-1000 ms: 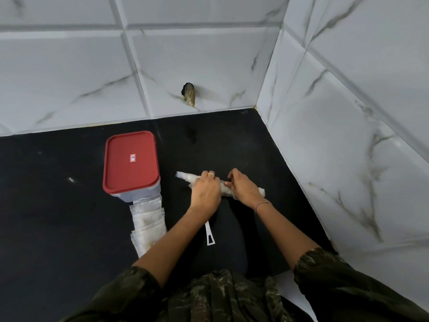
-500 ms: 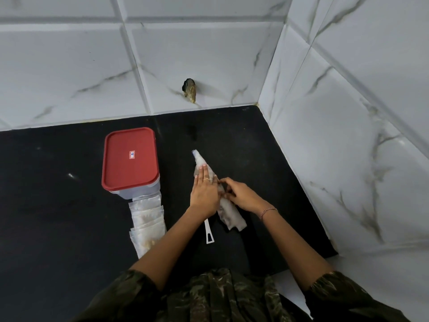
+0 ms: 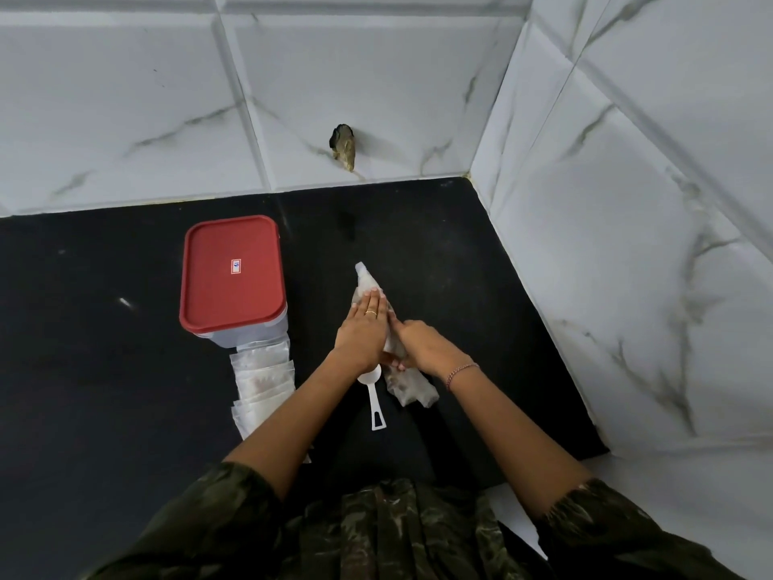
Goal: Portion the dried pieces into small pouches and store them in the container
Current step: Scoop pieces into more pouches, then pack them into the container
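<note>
**Plastic film under both hands: a spill is the risk**

Nearest, two camouflage-patterned sleeves (image 3: 200, 517) reach out over the black stone countertop (image 3: 83, 370). A white plastic scoop (image 3: 375, 401) lies loose on it, its bowl tucked under the left wrist.

Just beside the scoop is the near end of the long, crumpled clear plastic bag (image 3: 412, 389). Brownish dried pieces show through the film. I cannot tell whether this end is open. If it is, pressure from above would likely push pieces out onto the dark surface, where they would be hard to spot.

The bag runs diagonally away beneath both hands. The right hand (image 3: 426, 349) has its fingers curled and pinches the film about mid-length. Thin film could slip from that pinch or tear.

The left hand (image 3: 362, 328) lies flat on the far half, with its fingers straight and pressed together. The bag's narrow far tip pokes out just beyond its fingertips (image 3: 372, 293).

To the left, a fanned stack of small clear pouches (image 3: 261, 370) lies partly under the left forearm. A careless sweep of that arm could scatter them.

The stack's far end touches the clear rectangular container with a red lid (image 3: 232, 274). The lid is on, so nothing can be stored until it comes off.

Farthest is the white marble-veined tile wall (image 3: 125, 98), which carries a small dark object (image 3: 345, 146) I cannot identify.
</note>
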The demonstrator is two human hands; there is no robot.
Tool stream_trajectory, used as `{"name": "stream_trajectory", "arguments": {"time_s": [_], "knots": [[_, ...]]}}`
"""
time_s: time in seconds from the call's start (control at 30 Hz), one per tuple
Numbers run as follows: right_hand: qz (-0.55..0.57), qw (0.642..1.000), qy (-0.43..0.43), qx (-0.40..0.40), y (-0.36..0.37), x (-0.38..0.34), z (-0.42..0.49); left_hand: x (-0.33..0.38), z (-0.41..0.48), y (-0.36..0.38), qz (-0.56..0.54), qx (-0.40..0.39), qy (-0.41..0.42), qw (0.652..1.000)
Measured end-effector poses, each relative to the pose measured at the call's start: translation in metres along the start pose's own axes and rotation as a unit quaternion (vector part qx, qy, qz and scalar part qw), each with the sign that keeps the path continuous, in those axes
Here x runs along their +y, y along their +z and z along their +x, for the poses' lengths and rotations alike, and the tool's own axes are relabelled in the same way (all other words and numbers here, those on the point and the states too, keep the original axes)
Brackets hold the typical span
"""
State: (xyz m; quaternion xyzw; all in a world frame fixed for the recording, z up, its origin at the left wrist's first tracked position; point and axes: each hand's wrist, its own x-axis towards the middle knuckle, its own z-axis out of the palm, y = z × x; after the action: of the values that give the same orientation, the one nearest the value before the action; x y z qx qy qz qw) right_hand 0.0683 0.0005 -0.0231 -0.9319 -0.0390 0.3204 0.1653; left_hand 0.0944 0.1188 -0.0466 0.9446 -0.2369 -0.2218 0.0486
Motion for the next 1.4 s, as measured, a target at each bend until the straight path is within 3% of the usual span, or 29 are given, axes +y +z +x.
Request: {"name": "stream_trajectory", "arguments": {"time_s": [0.2,0.53,0.67,0.77,0.97,1.13,1.23,1.33,1.4], "knots": [[-0.010,1.000,0.017,0.011,-0.002,-0.006,-0.003,-0.002,-0.002,-0.001,-0.015,0.000,0.008,1.000],[-0.006,1.000,0.007,0.000,-0.006,-0.014,-0.026,-0.009,-0.025,-0.017,-0.154,-0.033,0.047,0.986],[-0.034,0.994,0.002,0.101,-0.018,-0.027,-0.033,-0.013,-0.033,-0.025,-0.191,0.021,0.040,0.981],[-0.037,0.971,-0.055,0.231,-0.026,-0.048,-0.035,-0.024,-0.043,-0.033,-0.254,0.130,0.011,0.958],[-0.027,0.916,-0.187,0.355,-0.019,-0.111,-0.015,-0.065,-0.077,-0.048,-0.287,0.420,-0.116,0.853],[-0.063,0.909,-0.259,0.320,0.000,-0.169,0.017,-0.118,-0.106,-0.037,-0.307,0.546,-0.201,0.753],[-0.137,0.914,-0.255,0.286,0.015,-0.198,0.039,-0.144,-0.111,-0.026,-0.450,0.543,-0.217,0.674],[-0.180,0.926,-0.209,0.257,0.026,-0.216,0.054,-0.160,-0.111,-0.021,-0.649,0.452,-0.226,0.569],[-0.201,0.924,-0.191,0.263,0.030,-0.220,0.058,-0.164,-0.110,-0.020,-0.708,0.404,-0.201,0.543]]}}
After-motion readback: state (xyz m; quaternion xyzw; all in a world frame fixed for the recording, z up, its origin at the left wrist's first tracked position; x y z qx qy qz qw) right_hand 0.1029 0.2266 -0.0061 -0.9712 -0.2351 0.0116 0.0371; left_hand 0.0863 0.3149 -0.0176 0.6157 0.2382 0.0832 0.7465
